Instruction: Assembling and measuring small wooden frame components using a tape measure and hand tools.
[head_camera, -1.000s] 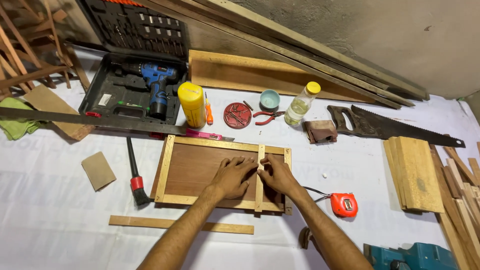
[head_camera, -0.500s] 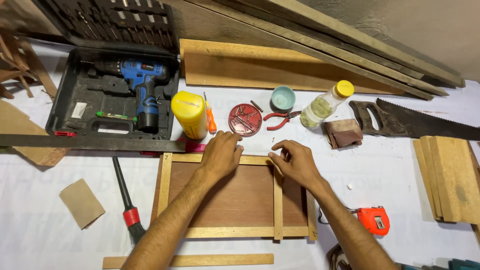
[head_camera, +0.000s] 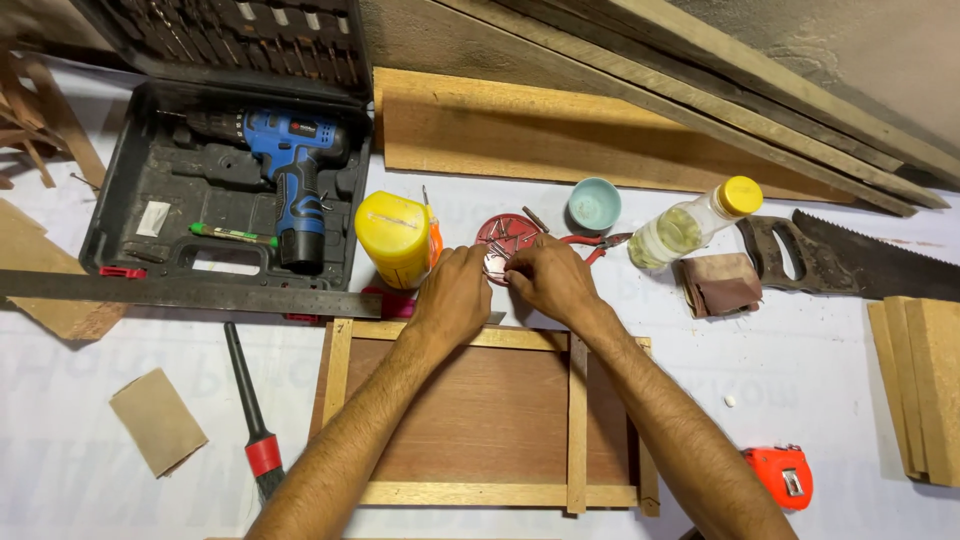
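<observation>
Picking small nails, it seems, from round red lid at upper centre of white table, left hand and right hand together, fingertips pinching over it, above wooden frame; next likely needing one nail lifted clear.

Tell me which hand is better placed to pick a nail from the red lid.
Right, probably: the right hand has its fingertips at the red lid of nails. The left hand sits beside it, nearer the yellow bottle.
</observation>
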